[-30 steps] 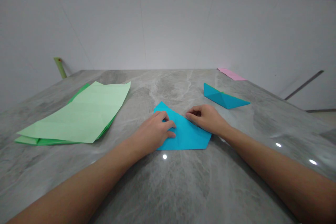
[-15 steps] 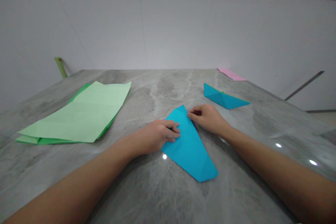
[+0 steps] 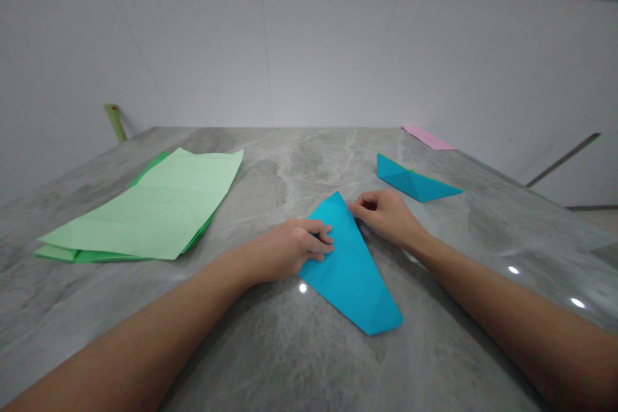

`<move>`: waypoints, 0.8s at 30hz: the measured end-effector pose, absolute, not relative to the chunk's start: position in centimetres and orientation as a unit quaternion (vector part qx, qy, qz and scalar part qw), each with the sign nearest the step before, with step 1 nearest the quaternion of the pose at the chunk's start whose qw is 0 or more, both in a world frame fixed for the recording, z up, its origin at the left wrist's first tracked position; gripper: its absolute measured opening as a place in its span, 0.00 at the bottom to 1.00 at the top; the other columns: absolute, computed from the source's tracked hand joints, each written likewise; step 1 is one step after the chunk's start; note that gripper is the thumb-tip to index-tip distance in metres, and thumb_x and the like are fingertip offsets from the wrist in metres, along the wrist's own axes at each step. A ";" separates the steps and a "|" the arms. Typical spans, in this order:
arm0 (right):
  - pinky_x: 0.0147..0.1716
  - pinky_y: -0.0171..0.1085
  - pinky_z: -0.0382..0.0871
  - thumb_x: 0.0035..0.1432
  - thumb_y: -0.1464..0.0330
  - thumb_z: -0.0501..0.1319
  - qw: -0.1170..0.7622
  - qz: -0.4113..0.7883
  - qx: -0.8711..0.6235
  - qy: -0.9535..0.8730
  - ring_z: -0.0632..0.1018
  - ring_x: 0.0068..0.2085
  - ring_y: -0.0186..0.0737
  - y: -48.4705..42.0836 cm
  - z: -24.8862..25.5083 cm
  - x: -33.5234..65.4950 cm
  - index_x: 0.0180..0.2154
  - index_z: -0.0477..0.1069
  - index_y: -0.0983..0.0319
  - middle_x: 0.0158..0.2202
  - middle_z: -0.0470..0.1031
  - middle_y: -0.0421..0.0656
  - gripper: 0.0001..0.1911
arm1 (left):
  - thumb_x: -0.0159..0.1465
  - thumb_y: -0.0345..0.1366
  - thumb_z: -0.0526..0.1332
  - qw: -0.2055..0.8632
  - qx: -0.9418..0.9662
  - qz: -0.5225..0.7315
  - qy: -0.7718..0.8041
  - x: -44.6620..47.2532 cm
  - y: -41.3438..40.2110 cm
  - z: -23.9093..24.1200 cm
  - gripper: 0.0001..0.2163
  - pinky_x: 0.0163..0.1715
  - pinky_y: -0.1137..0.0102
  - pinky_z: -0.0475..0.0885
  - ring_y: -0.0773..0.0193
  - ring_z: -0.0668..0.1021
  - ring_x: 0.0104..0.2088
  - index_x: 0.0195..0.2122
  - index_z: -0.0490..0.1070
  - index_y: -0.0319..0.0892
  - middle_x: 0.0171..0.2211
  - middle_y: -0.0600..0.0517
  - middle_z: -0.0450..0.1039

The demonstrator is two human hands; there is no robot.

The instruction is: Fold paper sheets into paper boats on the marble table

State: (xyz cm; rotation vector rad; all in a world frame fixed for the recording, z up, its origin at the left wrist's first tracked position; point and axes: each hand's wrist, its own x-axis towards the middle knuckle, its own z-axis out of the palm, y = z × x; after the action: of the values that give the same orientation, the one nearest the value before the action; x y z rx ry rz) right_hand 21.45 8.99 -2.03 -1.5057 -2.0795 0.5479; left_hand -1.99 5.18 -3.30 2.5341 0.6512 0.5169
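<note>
A folded sheet of blue paper [image 3: 352, 270] lies slantwise on the marbled tabletop, its narrow end pointing away from me. My left hand [image 3: 299, 246] rests across the paper's left edge, fingers apart and laid on its surface; the thumb is hard to make out. At the upper right edge, near the narrow tip, my right hand [image 3: 381, 214] pinches the paper between thumb and forefinger, the other fingers curled in. Beyond the right hand sits a folded blue paper boat [image 3: 419, 184] with a yellow-green line along its upper edge.
On the left a stack of light and darker green paper sheets [image 3: 145, 212] lies with its corners lifting. A pink piece of paper [image 3: 429, 138] is at the far right edge of the grey marbled table [image 3: 290, 347]. Behind stands a white panelled wall [image 3: 318, 51], with a green strip [image 3: 114, 121] at left.
The view has shifted slightly. My right hand has edged a little to the right along the paper's edge. My left hand stays on the blue paper.
</note>
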 end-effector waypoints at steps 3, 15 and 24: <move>0.24 0.35 0.59 0.54 0.62 0.57 0.280 0.225 -0.536 -0.764 0.71 0.24 0.37 8.9 -2.1 21.4 0.19 0.71 0.63 0.19 0.73 0.42 0.17 | 0.66 0.26 0.59 0.227 0.926 0.191 0.234 -2.0 5.1 -3.1 0.08 0.57 0.62 0.70 0.55 0.75 0.55 0.40 0.78 0.39 0.49 0.45 0.76; 0.24 0.35 0.59 0.55 0.60 0.56 0.309 0.317 -0.448 -0.777 0.66 0.23 0.34 8.8 -2.3 21.5 0.18 0.66 0.62 0.18 0.67 0.39 0.18 | 0.66 0.25 0.59 0.226 0.928 0.185 0.232 -2.0 5.1 -3.0 0.08 0.57 0.61 0.69 0.54 0.75 0.56 0.41 0.77 0.37 0.49 0.43 0.76; 0.24 0.34 0.61 0.51 0.64 0.59 0.305 0.341 -0.439 -0.773 0.68 0.23 0.34 8.6 -1.9 21.5 0.23 0.72 0.63 0.20 0.70 0.39 0.11 | 0.68 0.27 0.57 0.246 0.921 0.179 0.242 -2.0 4.8 -2.7 0.08 0.59 0.63 0.67 0.57 0.74 0.57 0.42 0.76 0.38 0.50 0.44 0.75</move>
State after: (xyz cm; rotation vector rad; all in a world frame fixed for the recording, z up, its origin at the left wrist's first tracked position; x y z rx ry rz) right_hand 21.52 8.63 -1.91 -1.1617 -2.0476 0.9030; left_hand -2.04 4.81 -2.72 2.5134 0.6598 0.4877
